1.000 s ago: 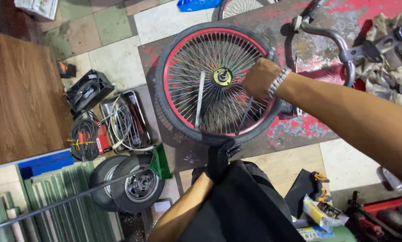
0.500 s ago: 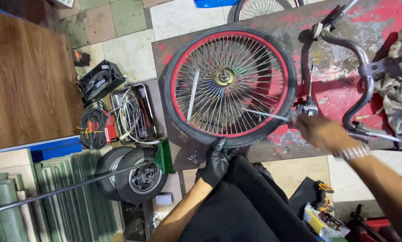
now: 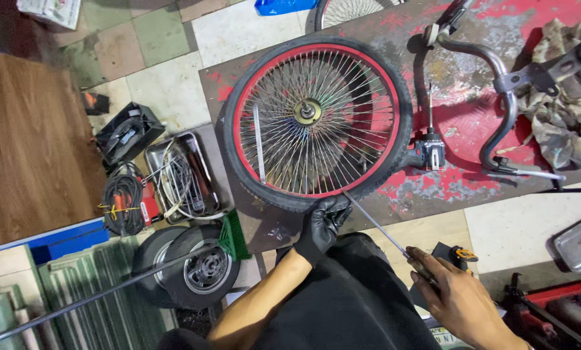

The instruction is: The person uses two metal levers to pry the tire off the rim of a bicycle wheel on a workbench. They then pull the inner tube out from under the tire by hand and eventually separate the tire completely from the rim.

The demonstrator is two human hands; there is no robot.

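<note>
Black glove on left hand (image 3: 321, 227), fingers curled over the near edge of the tyre (image 3: 284, 198), gripping it at the bench edge. Right hand (image 3: 457, 298) bare, closed around the lower end of a thin steel spoke (image 3: 378, 227); spoke runs diagonally up-left from that hand to the rim just beside the gloved fingers.

Wheel (image 3: 316, 120) lies flat on the bench (image 3: 459, 188): red rim, dense wire spokes, hub (image 3: 308, 111) at centre, black tyre on. A flat metal strip (image 3: 259, 144) lies across the spokes on the left side.

Just right of the wheel, touching the tyre: a small power driver (image 3: 428, 153) with a long bit pointing away. Further right, bare handlebars (image 3: 498, 91) and a crumpled rag (image 3: 566, 123).

Bench top is worn red paint over grey metal.

Floor, left of bench: metal tray (image 3: 180, 176) of cables, black case (image 3: 127, 134), coiled black cable (image 3: 123, 202), a small tyred wheel (image 3: 187, 267), green brush (image 3: 233, 236) beside it. Wood flooring (image 3: 31, 142) far left. Red toolbox (image 3: 556, 314) near the lower right corner.
</note>
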